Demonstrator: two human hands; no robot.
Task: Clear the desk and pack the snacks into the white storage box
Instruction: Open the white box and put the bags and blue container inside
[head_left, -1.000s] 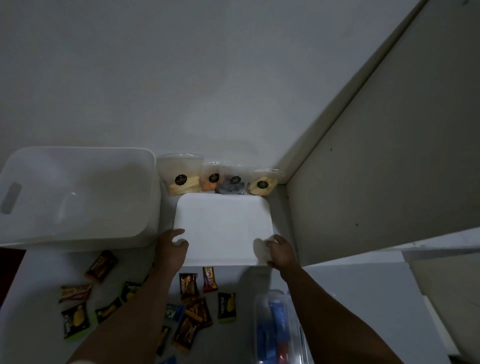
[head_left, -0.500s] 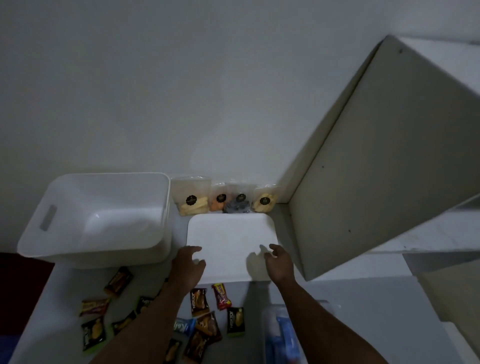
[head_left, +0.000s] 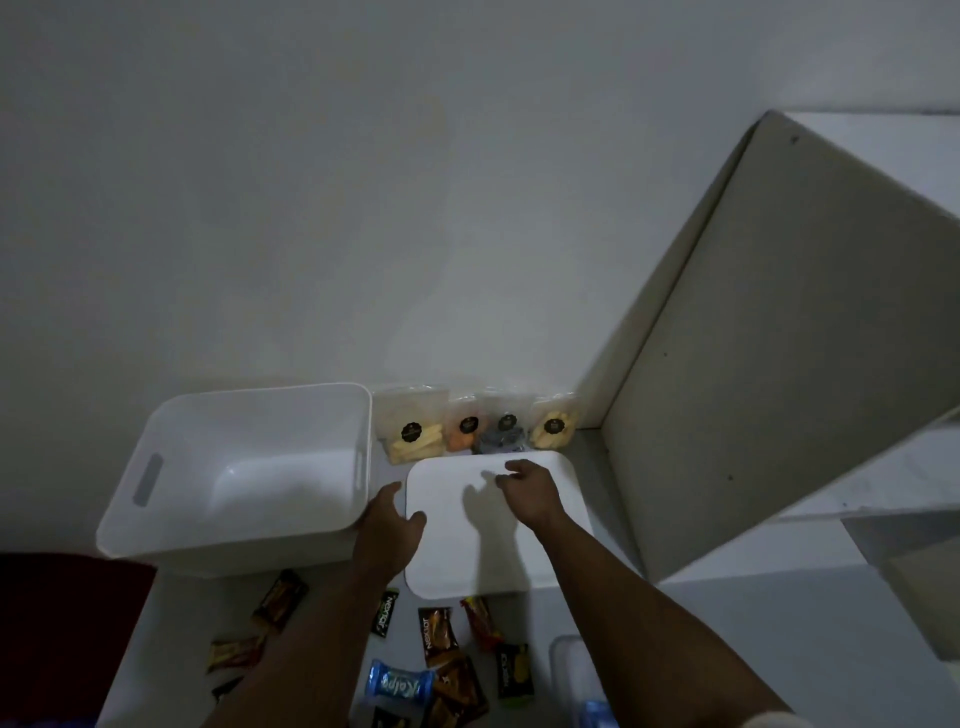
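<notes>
Head view: left hand (head_left: 390, 535) touches lid (head_left: 467, 561); right hand (head_left: 530, 493) above.

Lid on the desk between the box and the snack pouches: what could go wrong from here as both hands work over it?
1. The white lid lies right against the row of clear snack pouches at the wall; pushing it back could topple them.
2. Wrapped snack bars lie at its near edge; dragging it forward may scatter them.
3. The left hand sits between the lid and the white storage box; lifting there might nudge the box toward the desk's left edge.
</notes>
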